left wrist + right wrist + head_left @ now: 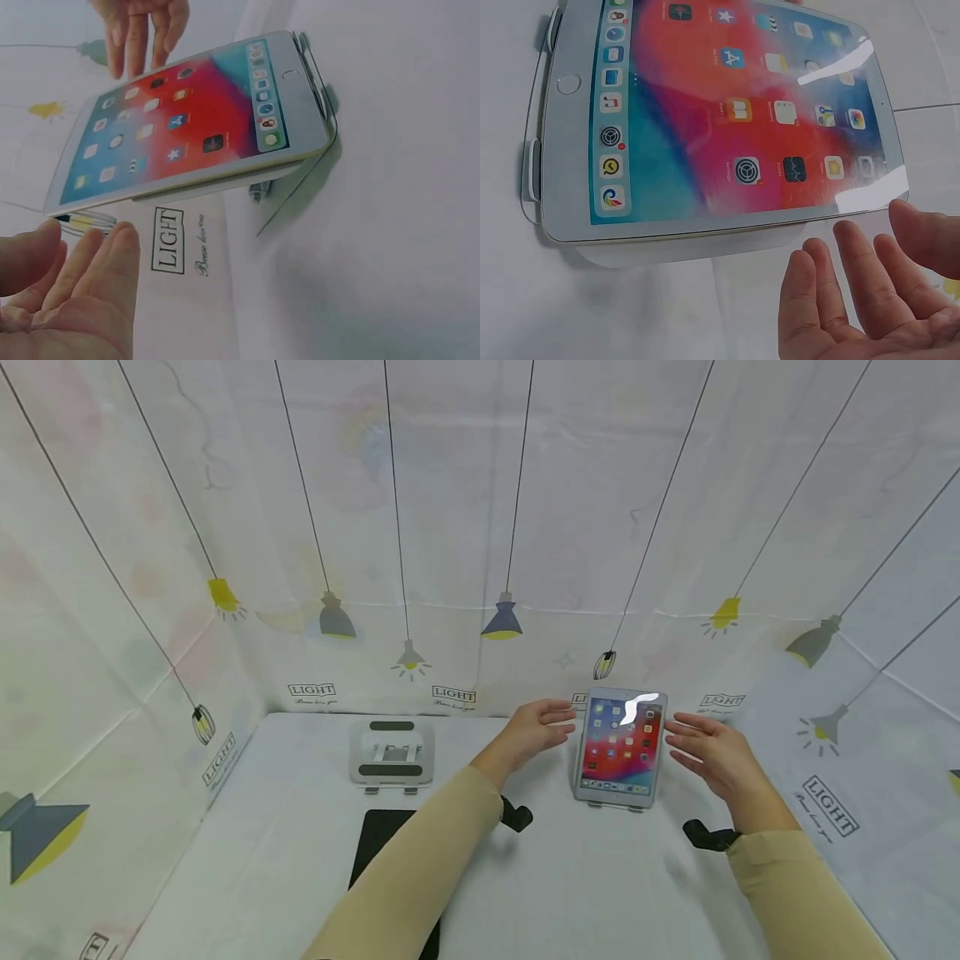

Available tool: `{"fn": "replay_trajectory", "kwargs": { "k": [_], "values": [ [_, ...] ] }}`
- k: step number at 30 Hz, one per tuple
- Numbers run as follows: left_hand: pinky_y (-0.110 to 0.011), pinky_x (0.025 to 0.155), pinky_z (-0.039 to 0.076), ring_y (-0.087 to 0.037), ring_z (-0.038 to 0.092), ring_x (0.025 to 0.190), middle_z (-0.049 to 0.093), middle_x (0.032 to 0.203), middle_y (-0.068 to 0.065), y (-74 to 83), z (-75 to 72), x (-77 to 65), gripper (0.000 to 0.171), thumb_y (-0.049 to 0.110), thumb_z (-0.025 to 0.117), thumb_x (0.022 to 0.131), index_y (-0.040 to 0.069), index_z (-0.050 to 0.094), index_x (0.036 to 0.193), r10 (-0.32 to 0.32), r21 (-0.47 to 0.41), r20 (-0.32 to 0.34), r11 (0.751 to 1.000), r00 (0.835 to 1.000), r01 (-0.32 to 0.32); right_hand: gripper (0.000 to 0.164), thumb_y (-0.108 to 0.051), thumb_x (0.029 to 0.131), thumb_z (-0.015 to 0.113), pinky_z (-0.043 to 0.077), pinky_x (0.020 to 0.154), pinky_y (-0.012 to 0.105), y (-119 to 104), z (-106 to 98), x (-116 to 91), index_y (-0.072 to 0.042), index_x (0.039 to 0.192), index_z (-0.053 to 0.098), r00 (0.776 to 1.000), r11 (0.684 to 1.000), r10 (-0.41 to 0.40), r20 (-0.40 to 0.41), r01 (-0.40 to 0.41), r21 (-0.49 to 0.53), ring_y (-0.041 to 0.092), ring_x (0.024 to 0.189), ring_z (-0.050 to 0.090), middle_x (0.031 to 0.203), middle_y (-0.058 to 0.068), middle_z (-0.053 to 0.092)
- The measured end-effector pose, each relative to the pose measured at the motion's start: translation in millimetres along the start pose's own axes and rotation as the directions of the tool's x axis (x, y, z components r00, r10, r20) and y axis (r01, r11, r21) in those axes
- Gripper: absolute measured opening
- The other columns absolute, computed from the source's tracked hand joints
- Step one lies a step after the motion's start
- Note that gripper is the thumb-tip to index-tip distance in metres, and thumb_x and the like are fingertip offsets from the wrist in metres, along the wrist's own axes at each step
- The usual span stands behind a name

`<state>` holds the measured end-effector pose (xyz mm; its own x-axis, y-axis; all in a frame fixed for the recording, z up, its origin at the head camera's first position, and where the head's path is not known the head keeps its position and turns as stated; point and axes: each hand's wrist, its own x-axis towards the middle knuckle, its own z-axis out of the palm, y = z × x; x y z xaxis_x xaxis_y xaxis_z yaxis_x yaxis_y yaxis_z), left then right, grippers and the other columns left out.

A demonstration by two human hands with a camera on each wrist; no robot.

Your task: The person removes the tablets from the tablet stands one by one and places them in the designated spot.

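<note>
A white tablet [621, 745] with a lit home screen of app icons leans back on a small stand, its lower edge resting on the stand's two front hooks [532, 169]. My left hand [534, 731] is beside the tablet's left edge, fingers extended and holding nothing. On the other side, my right hand [708, 750] has its fingers spread loosely near the right edge. In the right wrist view its thumb tip comes right at the tablet's upper corner. Most of the stand is hidden behind the tablet.
A second stand [392, 753], white with two dark pads, sits at the back left of the white table [262, 860]. A flat black rectangular item [375, 835] lies nearer, partly covered by my left forearm. A curtain [450, 527] printed with lamps surrounds the table.
</note>
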<state>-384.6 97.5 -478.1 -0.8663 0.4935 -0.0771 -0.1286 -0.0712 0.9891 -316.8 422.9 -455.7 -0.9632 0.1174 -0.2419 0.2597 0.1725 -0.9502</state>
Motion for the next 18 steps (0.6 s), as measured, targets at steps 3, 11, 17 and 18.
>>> {"fn": "replay_trajectory", "kwargs": {
  "k": [3, 11, 17, 18],
  "values": [
    [-0.041, 0.114, 0.057, -0.032, 0.062, 0.144, 0.064, 0.154, -0.012, 2.0, 4.8, 4.1, 0.058, -0.012, 0.062, 0.100, 0.008, 0.056, 0.154, 0.016, 0.020, 0.005, 1.000, 1.000, -0.016, 0.070, -0.027, 0.110, 0.064, 0.055, 0.114, 0.035, -1, 1, 2, -0.018, 0.171, 0.030, 1.000, 1.000, 0.010, -0.008, -0.010, 0.003, 0.013, 0.132, 0.061, 0.177, 0.013, 0.032],
    [-0.044, 0.116, 0.056, -0.032, 0.063, 0.143, 0.067, 0.151, -0.010, 4.6, 13.8, 8.8, 0.056, -0.012, 0.062, 0.099, 0.009, 0.059, 0.151, 0.024, 0.067, -0.020, 0.998, 1.000, -0.022, 0.069, -0.026, 0.110, 0.063, 0.058, 0.108, 0.031, -1, 3, 7, -0.016, 0.170, 0.031, 1.000, 1.000, -0.018, 0.002, 0.018, 0.004, 0.011, 0.125, 0.064, 0.175, 0.018, 0.034],
    [-0.043, 0.112, 0.058, -0.029, 0.069, 0.135, 0.071, 0.145, -0.011, 4.1, 19.4, 9.8, 0.053, -0.014, 0.062, 0.097, 0.008, 0.064, 0.146, 0.040, 0.047, -0.060, 0.998, 0.997, -0.037, 0.068, -0.023, 0.108, 0.067, 0.063, 0.096, 0.024, -1, 1, 7, -0.011, 0.168, 0.035, 0.998, 0.998, -0.057, -0.004, 0.057, 0.026, 0.004, 0.110, 0.071, 0.141, 0.000, 0.068],
    [-0.043, 0.111, 0.059, -0.029, 0.070, 0.133, 0.072, 0.143, -0.011, 3.7, 20.3, 10.1, 0.053, -0.015, 0.062, 0.097, 0.008, 0.065, 0.145, 0.041, 0.040, -0.069, 0.998, 0.997, -0.038, 0.068, -0.023, 0.108, 0.068, 0.063, 0.095, 0.023, -1, 1, 7, -0.010, 0.167, 0.036, 0.998, 0.998, -0.061, -0.005, 0.062, 0.032, 0.004, 0.109, 0.072, 0.131, -0.007, 0.071]
  ]
}}
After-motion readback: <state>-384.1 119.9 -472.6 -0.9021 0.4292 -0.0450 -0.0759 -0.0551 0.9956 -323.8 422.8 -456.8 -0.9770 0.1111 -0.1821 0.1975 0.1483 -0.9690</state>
